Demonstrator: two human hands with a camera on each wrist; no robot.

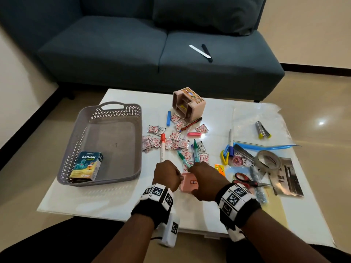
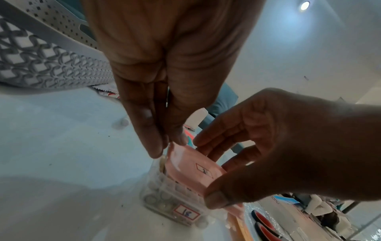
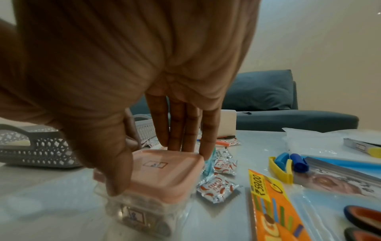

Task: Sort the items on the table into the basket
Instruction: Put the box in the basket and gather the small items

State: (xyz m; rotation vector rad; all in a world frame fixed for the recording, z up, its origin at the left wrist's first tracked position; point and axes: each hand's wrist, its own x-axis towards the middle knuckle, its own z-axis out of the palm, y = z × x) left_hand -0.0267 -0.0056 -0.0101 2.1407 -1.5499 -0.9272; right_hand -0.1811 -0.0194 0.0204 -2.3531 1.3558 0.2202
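hands: both meet at the near middle of the table [image 1: 114, 202], on a small clear box with a pink lid [image 3: 163, 171].
right hand [image 1: 204, 180]: clamped over the lid, thumb on the near side, fingers [image 3: 185, 130] down the far side.
left hand [image 1: 166, 174]: fingertips at the lid's left edge; whether it pinches or only touches, i cannot tell.
box: stands on the table, not lifted, just right of the basket [image 1: 79, 141].
done: one medicine carton [image 1: 87, 166] lies in the basket's near corner; judged from this, the sorting has barely begun.
left: sachets [image 1: 174, 135], pens [image 1: 162, 147], scissors [image 1: 245, 180], tape roll [image 1: 267, 161], clips, stapler [image 1: 263, 130], pink holder [image 1: 189, 104].
room: the basket floor is mostly bare; the path left to it looks open, with only its near wall to clear.
edges: clutter crowds the right and far side of the box; a sachet and a pen touch it.
beyond: a sofa [image 1: 133, 54] behind the table.
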